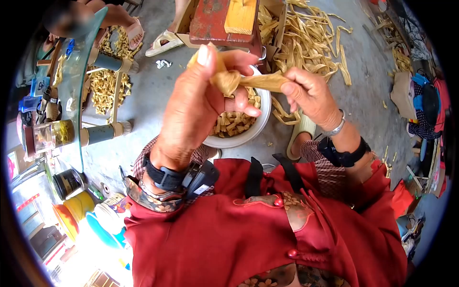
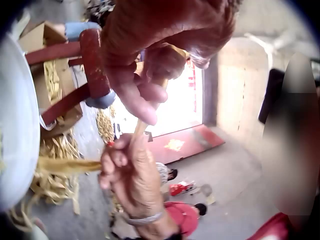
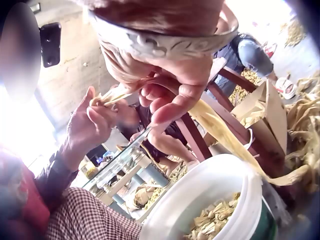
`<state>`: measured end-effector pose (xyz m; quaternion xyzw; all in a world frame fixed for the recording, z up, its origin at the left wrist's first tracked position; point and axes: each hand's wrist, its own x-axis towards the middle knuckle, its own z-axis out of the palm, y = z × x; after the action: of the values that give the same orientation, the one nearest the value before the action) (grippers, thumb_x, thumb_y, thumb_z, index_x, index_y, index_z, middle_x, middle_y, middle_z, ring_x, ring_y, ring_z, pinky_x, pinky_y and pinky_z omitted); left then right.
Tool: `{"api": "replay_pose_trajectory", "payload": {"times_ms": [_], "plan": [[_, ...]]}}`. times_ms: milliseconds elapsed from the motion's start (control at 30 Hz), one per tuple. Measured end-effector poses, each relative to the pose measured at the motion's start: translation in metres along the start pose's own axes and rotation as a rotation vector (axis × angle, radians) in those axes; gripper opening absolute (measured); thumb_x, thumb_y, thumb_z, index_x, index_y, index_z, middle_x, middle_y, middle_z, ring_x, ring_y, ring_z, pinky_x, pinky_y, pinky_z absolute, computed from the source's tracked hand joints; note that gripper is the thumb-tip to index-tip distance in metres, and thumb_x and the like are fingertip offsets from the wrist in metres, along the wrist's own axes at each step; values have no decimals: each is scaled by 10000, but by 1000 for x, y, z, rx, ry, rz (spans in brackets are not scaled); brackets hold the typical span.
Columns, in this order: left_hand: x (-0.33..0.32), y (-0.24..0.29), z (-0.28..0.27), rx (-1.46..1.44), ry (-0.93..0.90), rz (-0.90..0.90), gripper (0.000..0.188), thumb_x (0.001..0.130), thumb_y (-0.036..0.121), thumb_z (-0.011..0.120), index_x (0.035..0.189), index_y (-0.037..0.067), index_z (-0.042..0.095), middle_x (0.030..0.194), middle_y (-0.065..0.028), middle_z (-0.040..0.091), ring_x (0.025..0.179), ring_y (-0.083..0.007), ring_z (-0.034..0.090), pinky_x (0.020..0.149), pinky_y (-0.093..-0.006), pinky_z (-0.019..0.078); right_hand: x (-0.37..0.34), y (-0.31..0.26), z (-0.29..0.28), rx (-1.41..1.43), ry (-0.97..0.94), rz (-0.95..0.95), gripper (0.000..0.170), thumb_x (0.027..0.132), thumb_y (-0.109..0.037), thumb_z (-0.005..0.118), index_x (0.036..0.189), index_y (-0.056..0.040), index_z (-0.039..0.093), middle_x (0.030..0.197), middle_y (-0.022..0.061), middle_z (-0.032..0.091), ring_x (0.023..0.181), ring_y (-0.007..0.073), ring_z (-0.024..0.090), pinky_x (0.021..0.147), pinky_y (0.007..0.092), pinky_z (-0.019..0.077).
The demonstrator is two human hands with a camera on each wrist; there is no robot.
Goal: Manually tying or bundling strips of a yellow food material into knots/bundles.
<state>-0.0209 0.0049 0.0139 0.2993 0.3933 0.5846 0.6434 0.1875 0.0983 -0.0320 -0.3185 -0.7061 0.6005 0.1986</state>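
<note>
A yellowish strip [image 1: 264, 82] is stretched between both hands above a white tub [image 1: 262, 119] holding short folded yellow pieces [image 1: 234, 125]. The left hand [image 1: 193, 95] grips a looped, folded part of the strip [image 1: 225, 81] between thumb and fingers. To its right, the right hand [image 1: 313, 98] pinches the strip between thumb and fingers. From the right hand the strip's loose length [image 3: 220, 130] hangs past the tub's rim in the right wrist view. In the left wrist view the left hand [image 2: 160, 55] is above the right hand [image 2: 135, 175].
Beyond the tub stands a red bench [image 1: 210, 31] with a wooden block [image 1: 240, 18]. Long strips [image 1: 306, 43] lie on the floor beside a cardboard box [image 1: 187, 18]. At left are a glass-topped table [image 1: 82, 95], a pile of pieces [image 1: 106, 91] and a seated person.
</note>
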Motion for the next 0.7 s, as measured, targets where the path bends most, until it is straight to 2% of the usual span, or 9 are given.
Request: {"api": "replay_pose_trajectory", "payload": {"times_ms": [67, 100, 167, 267, 367, 400, 500, 633, 700], "plan": [[-2, -1, 6, 335, 183, -30, 682, 922, 574, 387, 1065, -69, 566, 973, -111, 534, 556, -93, 484, 547, -270, 521, 2, 1, 4, -1, 2, 7, 275, 913, -304, 574, 905, -31, 597, 676, -10, 550, 640, 50, 549, 476, 202, 477], [0, -6, 0, 298, 201, -83, 584, 923, 512, 463, 1040, -47, 589, 790, -61, 560, 461, -68, 435, 451, -219, 456, 4, 3, 6, -1, 3, 12, 273, 912, -302, 575, 916, -29, 594, 683, -8, 554, 654, 48, 560, 477, 200, 491], [-2, -5, -3, 379, 170, -133, 423, 918, 392, 549, 992, -20, 608, 648, -3, 532, 434, -41, 408, 395, -185, 376, 6, 4, 9, 41, -61, 45, 243, 912, -253, 570, 995, -24, 568, 768, 11, 581, 695, 63, 575, 488, 205, 498], [-3, -2, -4, 365, 199, -177, 281, 898, 266, 604, 966, -6, 602, 628, 3, 523, 433, -31, 403, 386, -179, 330, 7, -8, 23, 144, -173, 136, 243, 907, -204, 565, 1056, -15, 534, 833, 36, 590, 728, 81, 591, 482, 204, 501], [-2, 1, -1, 376, 214, -151, 216, 884, 209, 622, 960, 8, 596, 627, 6, 523, 429, -27, 388, 387, -176, 309, 12, -25, 33, 267, -282, 134, 273, 921, -273, 538, 1030, -22, 540, 807, 27, 580, 690, 73, 567, 431, 192, 474], [-1, 3, 1, 372, 198, -126, 175, 874, 172, 631, 946, 18, 588, 617, 17, 509, 426, -24, 376, 379, -180, 305, 13, -38, 31, 187, -303, 196, 277, 932, -288, 516, 928, -16, 569, 730, 25, 568, 642, 81, 544, 468, 218, 457], [-7, 12, -6, 267, 186, -11, 128, 874, 144, 620, 917, 29, 584, 606, 31, 487, 428, -24, 364, 371, -181, 300, 14, -32, 21, -73, -227, -168, 292, 935, -261, 509, 807, -7, 574, 650, 40, 542, 596, 101, 522, 527, 256, 433], [3, 31, -12, 283, 197, 40, 88, 862, 111, 613, 890, 36, 577, 608, 34, 461, 434, -31, 359, 367, -190, 309, 18, -46, -1, -127, -157, -217, 291, 926, -237, 522, 762, -1, 569, 631, 63, 550, 572, 138, 515, 546, 288, 406], [22, 39, -13, 209, 157, 119, 87, 868, 92, 610, 878, 7, 596, 631, 0, 544, 434, -47, 454, 373, -196, 371, 33, -60, -15, -271, -84, -295, 293, 925, -244, 527, 755, -9, 572, 616, 73, 540, 553, 148, 509, 525, 290, 398]]}}
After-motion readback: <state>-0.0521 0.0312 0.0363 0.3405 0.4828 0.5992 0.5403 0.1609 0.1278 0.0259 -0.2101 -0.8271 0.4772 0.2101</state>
